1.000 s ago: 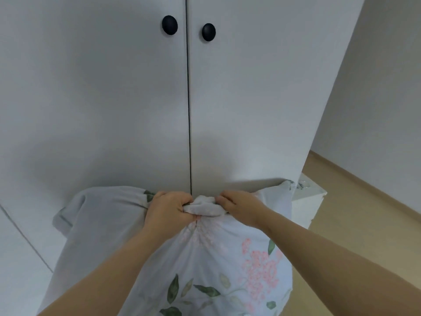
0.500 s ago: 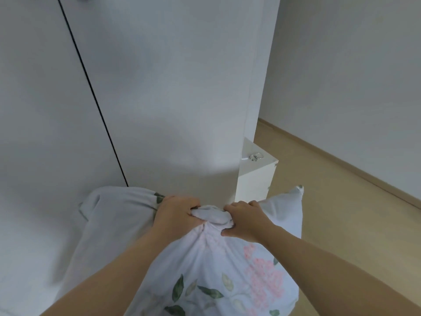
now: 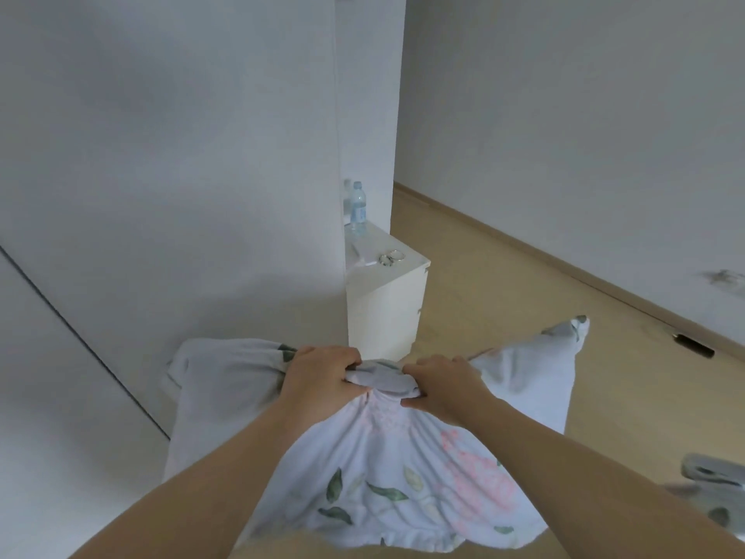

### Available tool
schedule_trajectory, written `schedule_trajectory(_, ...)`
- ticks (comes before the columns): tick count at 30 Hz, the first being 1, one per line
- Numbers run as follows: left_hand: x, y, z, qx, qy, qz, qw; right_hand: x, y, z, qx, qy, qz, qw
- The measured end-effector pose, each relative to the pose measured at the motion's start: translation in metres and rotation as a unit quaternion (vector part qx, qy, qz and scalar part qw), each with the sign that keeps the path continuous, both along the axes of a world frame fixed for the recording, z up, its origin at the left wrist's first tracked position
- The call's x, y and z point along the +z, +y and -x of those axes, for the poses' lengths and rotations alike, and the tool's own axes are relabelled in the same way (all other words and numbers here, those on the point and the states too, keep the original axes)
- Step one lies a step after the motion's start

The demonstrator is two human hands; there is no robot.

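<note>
Head – both hands (image 3: 322, 381) (image 3: 443, 387) grip – seemingly – pillow (image 3: 403, 461).

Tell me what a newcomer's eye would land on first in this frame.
The floral pillow fills the lower middle. Its top edge is bunched between the left hand and the right hand, which both grip it. Just behind it, a small white cabinet stands beside the tall white wardrobe, with a water bottle and small metal rings on top.
</note>
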State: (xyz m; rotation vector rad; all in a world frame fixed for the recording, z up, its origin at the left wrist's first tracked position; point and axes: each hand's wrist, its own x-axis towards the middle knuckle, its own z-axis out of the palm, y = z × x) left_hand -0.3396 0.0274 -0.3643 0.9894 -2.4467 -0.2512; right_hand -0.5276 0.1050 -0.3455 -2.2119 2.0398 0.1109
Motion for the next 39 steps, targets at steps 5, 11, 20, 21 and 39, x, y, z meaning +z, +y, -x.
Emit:
schedule_trajectory(5,-0.018,-0.024,0.035,-0.007,-0.073,-0.013,0.997,-0.018,-0.014,0.026,-0.018,0.045,-0.020,0.999)
schedule_trajectory(11,-0.037,-0.078,0.089,-0.067,-0.153,-0.044,0.985,-0.038,-0.052,0.071,-0.068,0.055,-0.055,0.995)
schedule_trajectory(20,-0.064,-0.152,0.186,-0.202,-0.243,-0.090,0.944,-0.058,-0.098,0.142,-0.150,0.034,-0.131,0.979)
schedule_trajectory(21,-0.067,-0.157,0.198,-0.214,-0.244,-0.100,0.940,-0.058,-0.100,0.150,-0.157,0.033,-0.137,0.977)
schedule_trajectory(39,-0.040,-0.180,0.501,-0.340,-0.297,-0.081,0.888,-0.054,-0.088,0.404,-0.326,-0.084,-0.131,0.932)
